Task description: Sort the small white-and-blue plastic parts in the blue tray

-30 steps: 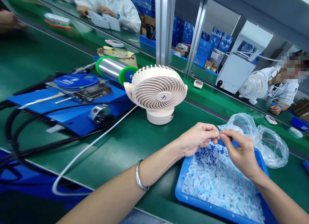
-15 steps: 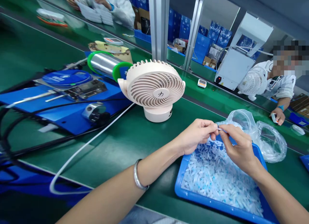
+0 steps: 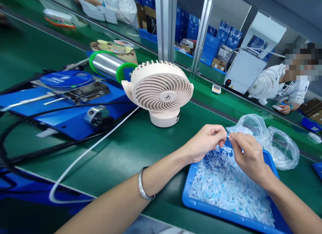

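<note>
Above the far edge of a blue tray [image 3: 187, 188], my left hand [image 3: 207, 141] and my right hand [image 3: 249, 153] meet fingertip to fingertip. Both pinch one tiny white and blue piece [image 3: 227, 135] between thumb and forefinger. Many small white and pale blue strips [image 3: 226, 183] fill the tray below. Fingers hide part of the little piece. Just behind my hands lies a clear plastic bag [image 3: 254, 126] with more pale bits inside.
A pink fan [image 3: 163, 93] stands left of my hands. Farther left is a blue machine [image 3: 67, 109] with a metal roller [image 3: 107, 65] and cables. A white device [image 3: 216, 89] lies on the green conveyor [image 3: 201, 84]. Co-workers sit across it.
My hands stay nearly in place; more blue now shows on the piece between them. The conveyor device has moved right. The co-worker's hand at the right has shifted left and up.
</note>
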Tool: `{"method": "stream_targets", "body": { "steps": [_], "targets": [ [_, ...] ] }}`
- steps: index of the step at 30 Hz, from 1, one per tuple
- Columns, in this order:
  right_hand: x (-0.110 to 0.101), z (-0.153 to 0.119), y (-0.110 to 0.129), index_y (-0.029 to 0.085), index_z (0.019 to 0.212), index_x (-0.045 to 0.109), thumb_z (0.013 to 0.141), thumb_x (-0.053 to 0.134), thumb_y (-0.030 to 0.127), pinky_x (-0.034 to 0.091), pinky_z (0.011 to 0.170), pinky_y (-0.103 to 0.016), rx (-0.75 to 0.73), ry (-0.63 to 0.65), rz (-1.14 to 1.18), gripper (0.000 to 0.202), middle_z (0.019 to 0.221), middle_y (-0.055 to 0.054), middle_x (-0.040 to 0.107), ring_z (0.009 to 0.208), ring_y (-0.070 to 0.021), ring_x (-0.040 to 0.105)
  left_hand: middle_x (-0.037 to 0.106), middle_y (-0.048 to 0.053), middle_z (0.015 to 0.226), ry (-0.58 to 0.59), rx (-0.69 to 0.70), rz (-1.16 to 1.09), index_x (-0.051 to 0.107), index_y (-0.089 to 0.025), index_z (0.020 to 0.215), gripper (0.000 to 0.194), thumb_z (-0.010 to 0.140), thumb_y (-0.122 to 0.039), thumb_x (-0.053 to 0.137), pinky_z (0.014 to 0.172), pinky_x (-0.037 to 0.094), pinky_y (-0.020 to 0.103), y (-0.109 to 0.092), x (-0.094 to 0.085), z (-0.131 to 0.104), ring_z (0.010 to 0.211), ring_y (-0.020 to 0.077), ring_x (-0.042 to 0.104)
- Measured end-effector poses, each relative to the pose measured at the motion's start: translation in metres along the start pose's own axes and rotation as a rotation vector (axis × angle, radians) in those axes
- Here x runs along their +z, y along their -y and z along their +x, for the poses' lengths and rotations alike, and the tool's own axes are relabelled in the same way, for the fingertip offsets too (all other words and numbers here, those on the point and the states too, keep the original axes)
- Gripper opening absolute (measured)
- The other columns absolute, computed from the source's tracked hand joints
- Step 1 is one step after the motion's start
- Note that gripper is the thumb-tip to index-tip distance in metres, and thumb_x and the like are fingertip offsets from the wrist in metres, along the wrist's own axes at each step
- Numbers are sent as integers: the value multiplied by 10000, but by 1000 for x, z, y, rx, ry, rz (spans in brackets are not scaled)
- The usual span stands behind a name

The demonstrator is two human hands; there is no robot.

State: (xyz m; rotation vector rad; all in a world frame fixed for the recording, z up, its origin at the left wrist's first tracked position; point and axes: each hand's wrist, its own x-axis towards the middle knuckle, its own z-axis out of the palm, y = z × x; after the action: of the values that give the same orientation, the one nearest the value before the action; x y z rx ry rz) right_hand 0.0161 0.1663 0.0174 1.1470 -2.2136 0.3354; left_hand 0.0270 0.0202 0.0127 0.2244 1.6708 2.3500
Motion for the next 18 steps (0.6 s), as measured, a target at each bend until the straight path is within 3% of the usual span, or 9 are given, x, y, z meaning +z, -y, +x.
{"method": "stream_targets", "body": {
  "steps": [14, 18],
  "targets": [
    [5, -3, 2, 155, 668, 517, 817, 407, 57, 310, 512, -264, -77, -44, -94, 209, 527, -8, 475, 494, -119, 404, 388, -49, 389, 55, -62, 49, 409, -141, 480, 354, 812, -260, 393, 367, 155, 188, -2, 2, -2, 341, 21, 283],
    [3, -2, -2, 137, 738, 539, 813, 475, 146, 355, 552, -270, 15, -55, -27, 99, 596, -32, 548, 545, -128, 472, 414, -36, 418, -37, -35, -21, 405, -135, 452, 352, 795, -214, 410, 369, 155, 188, -2, 2, 1, 349, 11, 281]
  ]
}}
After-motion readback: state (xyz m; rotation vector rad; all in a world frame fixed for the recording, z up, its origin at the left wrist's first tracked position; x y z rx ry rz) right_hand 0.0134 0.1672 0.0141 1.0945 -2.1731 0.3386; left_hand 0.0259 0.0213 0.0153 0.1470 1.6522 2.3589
